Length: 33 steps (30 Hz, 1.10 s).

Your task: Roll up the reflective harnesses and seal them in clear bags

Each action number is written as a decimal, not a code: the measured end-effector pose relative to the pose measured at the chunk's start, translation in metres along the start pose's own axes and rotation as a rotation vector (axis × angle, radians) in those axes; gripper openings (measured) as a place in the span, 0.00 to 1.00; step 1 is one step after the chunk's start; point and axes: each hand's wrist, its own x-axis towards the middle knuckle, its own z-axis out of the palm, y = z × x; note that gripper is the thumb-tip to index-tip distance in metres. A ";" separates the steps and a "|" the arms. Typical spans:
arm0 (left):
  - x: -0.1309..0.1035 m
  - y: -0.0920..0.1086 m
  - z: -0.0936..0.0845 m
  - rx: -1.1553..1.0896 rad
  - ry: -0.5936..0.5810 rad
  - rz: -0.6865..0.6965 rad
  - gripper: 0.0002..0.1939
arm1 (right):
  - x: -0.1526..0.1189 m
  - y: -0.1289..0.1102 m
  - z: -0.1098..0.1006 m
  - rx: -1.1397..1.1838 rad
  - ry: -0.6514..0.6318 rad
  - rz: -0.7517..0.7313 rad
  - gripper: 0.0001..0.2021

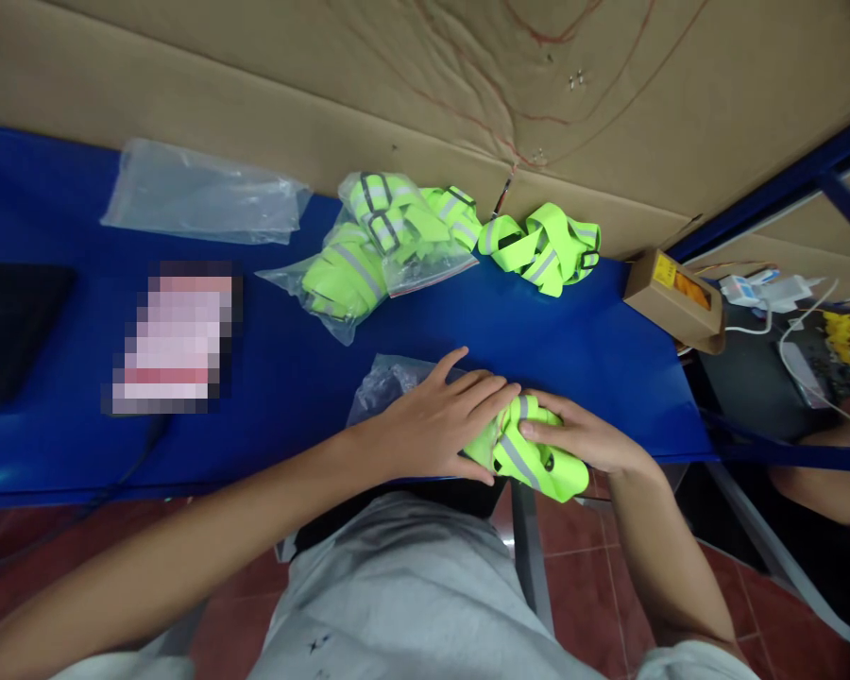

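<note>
At the near edge of the blue table [559, 340]: one bright green strap [535, 458], bundled in flat loops, held between two hands. Right hand [585, 430]: closed on the bundle, thumb on the near side of the fingers, presumably to stop the springy loops unrolling. Left hand [453, 420]: fingers spread, laid over a clear bag [386, 378] and the strap's covered end, apparently steadying both; whether it pinches the film cannot be told. Strap: woven-looking band, grey stripe along its middle. Bag: thin, crinkled plastic, trailing leftward from the grip. Beyond the grip: bagged straps [347, 274], puffy and glossy; beside them, a loose strap [549, 246] with dark buckle, tangled. Right of the grip, farther off: cardboard box [670, 307], stiff, square-cornered.
</note>
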 end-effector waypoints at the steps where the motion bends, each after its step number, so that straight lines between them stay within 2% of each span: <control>1: 0.000 0.000 0.000 0.017 0.007 -0.010 0.54 | 0.004 -0.004 0.000 -0.052 0.039 -0.021 0.24; 5: 0.002 -0.003 0.005 0.061 0.010 -0.148 0.56 | 0.016 -0.013 0.003 -0.394 0.367 -0.174 0.25; 7: 0.004 -0.004 0.009 0.076 0.008 -0.189 0.58 | 0.020 -0.016 0.006 -0.572 0.445 -0.246 0.22; 11: 0.008 -0.001 0.012 0.127 0.006 -0.201 0.57 | 0.024 -0.022 0.013 -0.709 0.397 -0.331 0.16; 17: 0.019 0.009 0.002 0.149 -0.052 -0.282 0.57 | 0.032 -0.029 0.026 -0.737 0.467 -0.330 0.21; 19: 0.022 0.010 -0.004 0.149 -0.064 -0.328 0.59 | 0.035 -0.032 0.029 -0.644 0.426 -0.366 0.24; 21: 0.023 0.007 -0.011 0.158 -0.026 -0.368 0.60 | 0.035 -0.034 0.028 -0.476 0.369 -0.429 0.25; 25: 0.016 -0.003 -0.019 0.163 0.084 -0.477 0.60 | 0.031 -0.034 0.023 -0.144 0.376 -0.444 0.18; 27: 0.014 -0.004 -0.019 0.175 0.103 -0.479 0.60 | 0.032 -0.031 0.023 -0.106 0.369 -0.429 0.13; 30: 0.018 0.001 -0.016 0.224 0.087 -0.413 0.58 | 0.043 -0.027 0.027 -0.183 0.333 -0.420 0.09; 33: 0.025 0.011 -0.017 0.278 0.033 -0.368 0.55 | 0.060 -0.024 0.027 -0.166 0.134 -0.370 0.10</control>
